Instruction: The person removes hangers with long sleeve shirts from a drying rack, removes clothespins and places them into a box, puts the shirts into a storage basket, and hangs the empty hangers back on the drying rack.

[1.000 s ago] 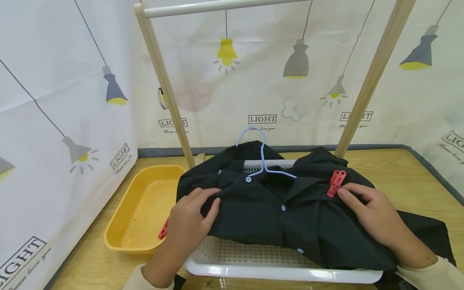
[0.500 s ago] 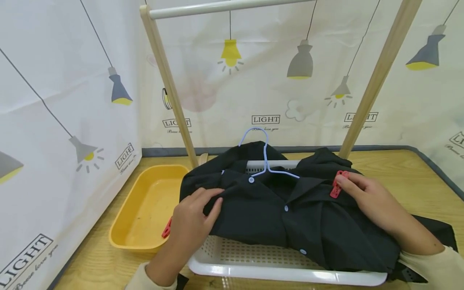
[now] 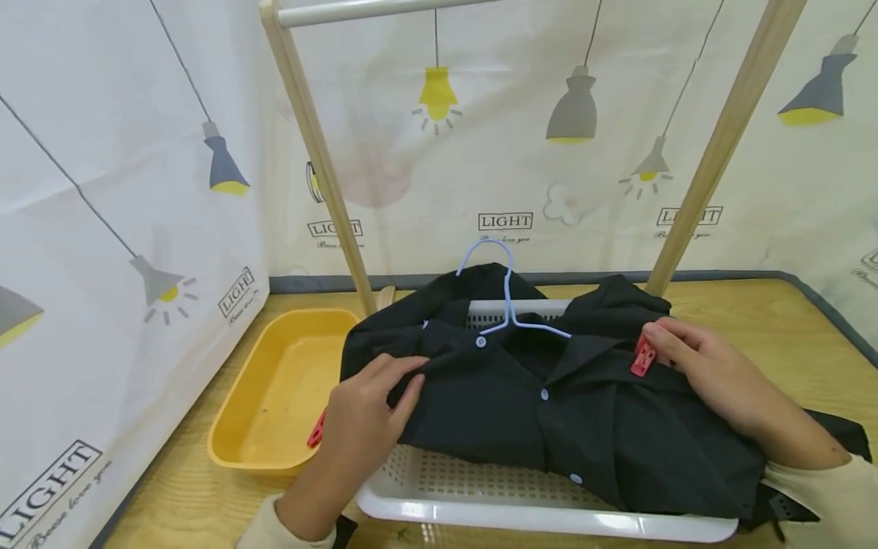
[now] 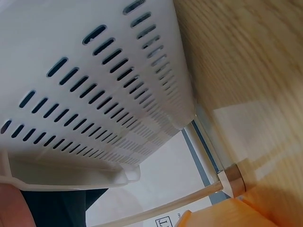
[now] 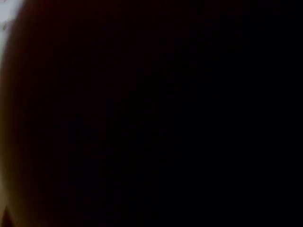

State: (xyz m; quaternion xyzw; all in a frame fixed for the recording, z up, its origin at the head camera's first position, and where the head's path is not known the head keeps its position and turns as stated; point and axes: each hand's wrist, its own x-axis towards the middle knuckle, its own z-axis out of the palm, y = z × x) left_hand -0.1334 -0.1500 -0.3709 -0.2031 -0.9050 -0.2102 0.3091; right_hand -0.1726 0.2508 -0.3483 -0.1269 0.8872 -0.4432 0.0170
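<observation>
A black shirt (image 3: 473, 412) with pale buttons lies over a white perforated basket (image 3: 480, 515) in the head view. The hook of a light blue hanger (image 3: 508, 293) rises from its collar. On the shirt's left part rests my left hand (image 3: 370, 408), thumb and index finger apart, the other fingers partly hidden. My right hand (image 3: 709, 370) pinches a red clothespin (image 3: 643, 357) at the shirt's right shoulder; whether it bites the cloth I cannot tell. The left wrist view mainly has the basket's slotted side (image 4: 94, 85). The right wrist view is almost wholly dark.
Left of the basket stands a yellow tray (image 3: 288, 381), with another red clothespin (image 3: 317, 429) near its right rim, partly behind my left wrist. A rack with wooden posts (image 3: 318, 160) and a white bar (image 3: 370, 11) stands behind. A patterned sheet (image 3: 507, 152) backs the wooden table.
My right thumb and fingers have moved up from beside the clothespin's lower end and now pinch its upper end. The clothespin stays at the shoulder. My left hand keeps its place on the shirt.
</observation>
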